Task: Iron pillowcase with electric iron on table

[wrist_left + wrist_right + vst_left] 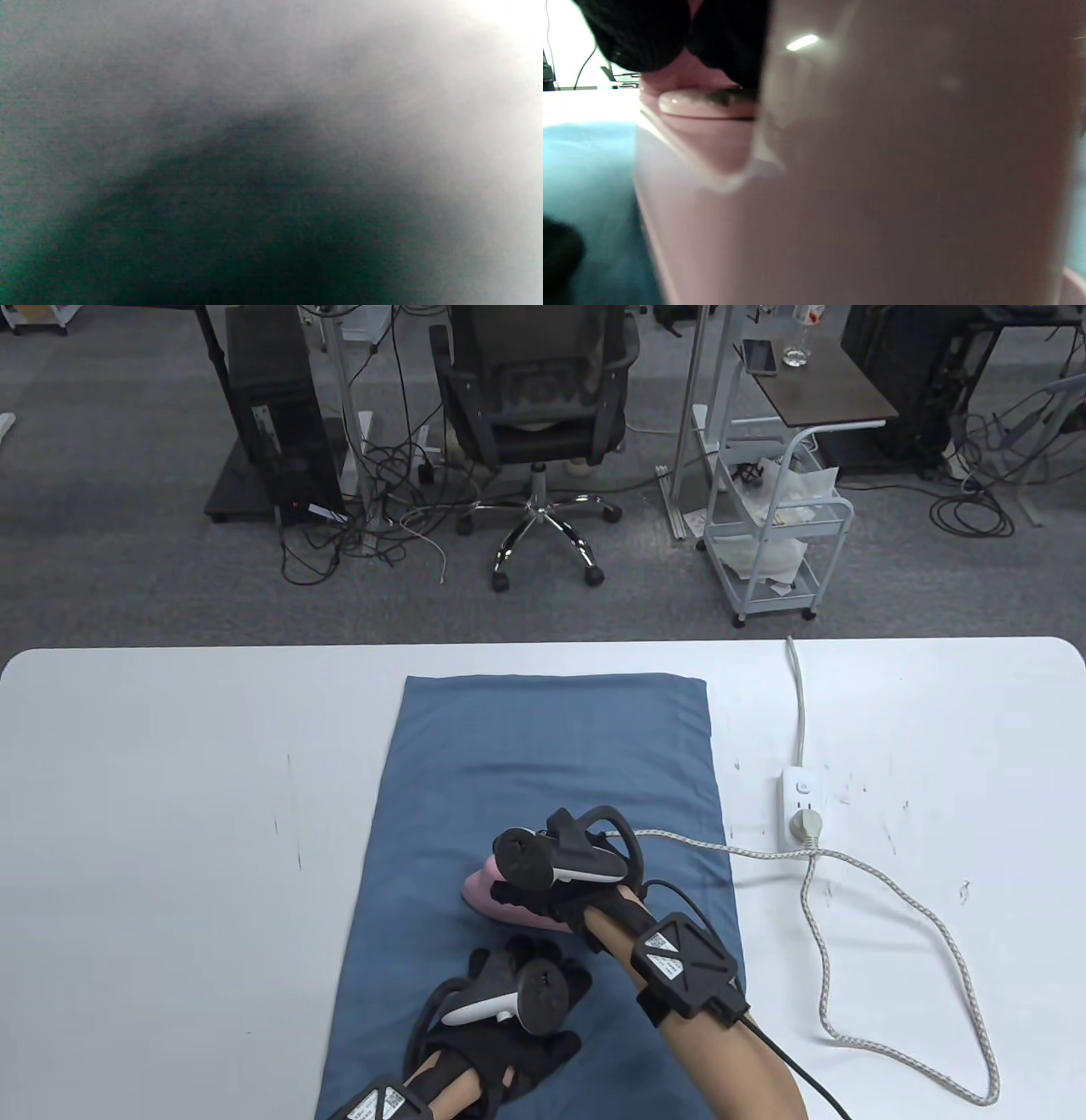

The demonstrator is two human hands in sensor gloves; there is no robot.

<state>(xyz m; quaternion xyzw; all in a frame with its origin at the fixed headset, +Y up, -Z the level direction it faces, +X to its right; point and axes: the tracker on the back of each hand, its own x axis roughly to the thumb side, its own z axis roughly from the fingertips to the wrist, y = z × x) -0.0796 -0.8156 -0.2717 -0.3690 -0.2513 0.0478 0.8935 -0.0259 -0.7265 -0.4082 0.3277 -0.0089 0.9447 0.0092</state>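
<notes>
A blue pillowcase [551, 746] lies flat down the middle of the white table [170, 814]. A pink iron [488, 895] stands on its near half. My right hand [560, 891] grips the iron's handle from above; the right wrist view shows the pink iron body [882, 169] close up with my gloved fingers [670, 34] on top and the blue pillowcase [585, 169] at the left. My left hand [517, 984] rests flat on the pillowcase just in front of the iron, fingers spread. The left wrist view is a dark blur.
The iron's braided cord [899, 916] loops over the table's right side to a white power strip [802, 806], whose cable [797, 695] runs off the far edge. Beyond the table are an office chair [534, 407] and a white cart [776, 526].
</notes>
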